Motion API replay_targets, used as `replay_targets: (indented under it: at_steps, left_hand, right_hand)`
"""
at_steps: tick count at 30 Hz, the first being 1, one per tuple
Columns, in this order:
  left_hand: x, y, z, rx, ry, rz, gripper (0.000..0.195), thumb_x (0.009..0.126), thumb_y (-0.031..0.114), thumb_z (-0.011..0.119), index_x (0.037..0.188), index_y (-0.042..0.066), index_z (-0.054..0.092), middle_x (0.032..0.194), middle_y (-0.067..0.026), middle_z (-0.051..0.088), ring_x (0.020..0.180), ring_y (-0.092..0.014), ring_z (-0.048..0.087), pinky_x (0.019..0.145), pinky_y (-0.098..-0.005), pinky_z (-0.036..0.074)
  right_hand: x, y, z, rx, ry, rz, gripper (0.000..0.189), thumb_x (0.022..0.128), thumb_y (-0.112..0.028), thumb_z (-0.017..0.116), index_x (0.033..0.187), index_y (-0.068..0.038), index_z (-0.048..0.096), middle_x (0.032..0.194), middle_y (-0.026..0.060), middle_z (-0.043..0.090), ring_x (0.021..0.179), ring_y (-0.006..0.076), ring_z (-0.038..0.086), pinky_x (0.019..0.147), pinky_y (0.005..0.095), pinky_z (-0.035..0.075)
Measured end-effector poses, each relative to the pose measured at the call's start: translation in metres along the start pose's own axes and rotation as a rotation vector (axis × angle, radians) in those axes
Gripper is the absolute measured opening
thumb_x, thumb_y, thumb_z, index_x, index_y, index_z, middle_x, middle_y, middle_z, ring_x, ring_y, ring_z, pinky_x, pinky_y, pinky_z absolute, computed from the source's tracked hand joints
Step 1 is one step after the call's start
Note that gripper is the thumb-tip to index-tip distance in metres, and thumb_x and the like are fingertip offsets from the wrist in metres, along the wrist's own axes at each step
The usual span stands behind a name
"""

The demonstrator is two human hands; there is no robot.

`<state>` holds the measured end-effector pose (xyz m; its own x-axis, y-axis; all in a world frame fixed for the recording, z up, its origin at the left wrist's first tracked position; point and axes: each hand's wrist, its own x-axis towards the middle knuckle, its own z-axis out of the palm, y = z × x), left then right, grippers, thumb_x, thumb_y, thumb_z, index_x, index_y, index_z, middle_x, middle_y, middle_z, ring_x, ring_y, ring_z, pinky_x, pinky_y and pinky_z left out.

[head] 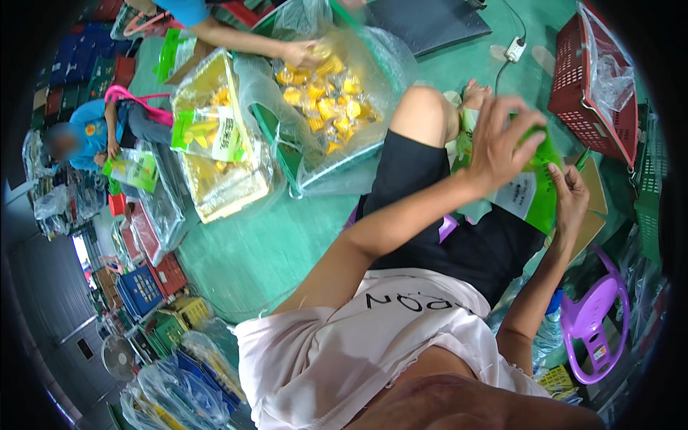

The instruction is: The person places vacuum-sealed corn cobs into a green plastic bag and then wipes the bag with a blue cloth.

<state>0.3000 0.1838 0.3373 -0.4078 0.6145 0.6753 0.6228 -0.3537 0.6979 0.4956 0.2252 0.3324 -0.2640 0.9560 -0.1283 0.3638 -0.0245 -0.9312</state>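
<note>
In front of my right knee, a green and white printed plastic bag [542, 201] is held up, bearing writing. My right hand [571, 192] pinches its right edge between thumb and fingers. Over the bag's upper left part is my left hand [500, 142], blurred, fingers spread with nothing seen in them. Part of the bag is hidden behind that hand and forearm. Beyond my left knee, a green crate [293, 174] lined with clear plastic holds many wrapped yellow corn pieces [328, 110].
A co-worker's hand [301, 54] reaches into the corn. Beside it, a yellow crate [207, 201] carries another printed bag [209, 134]. Another person [88, 129] sits far left holding a bag. At right are a red basket [570, 80], cardboard [591, 204], a purple plastic chair [594, 306] and a power strip [516, 50].
</note>
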Motion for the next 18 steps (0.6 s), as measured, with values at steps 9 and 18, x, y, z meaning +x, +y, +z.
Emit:
replay_targets:
  at_steps: [9,18]
  left_hand:
    - [-0.068,0.029,0.007,-0.234,-0.475,-0.269,0.054,0.080,0.024,0.065,0.128,0.009,0.046,0.127,-0.0161,0.036,0.119,-0.034,0.038,0.100,-0.0404,0.033]
    - [-0.055,0.046,0.007,-0.427,-0.731,-0.282,0.080,0.078,0.038,0.067,0.142,0.010,0.028,0.142,-0.0183,0.025,0.133,-0.034,0.026,0.105,-0.0410,0.027]
  right_hand:
    - [-0.024,0.033,0.056,0.638,0.229,0.087,0.027,0.096,-0.024,0.048,0.099,-0.002,0.063,0.088,-0.0020,0.060,0.079,0.0025,0.051,0.068,0.0185,0.041]
    - [-0.038,0.014,0.019,0.563,0.353,-0.113,0.013,0.086,-0.008,0.063,0.077,-0.007,0.054,0.082,-0.0030,0.057,0.073,0.0042,0.046,0.068,0.0202,0.039]
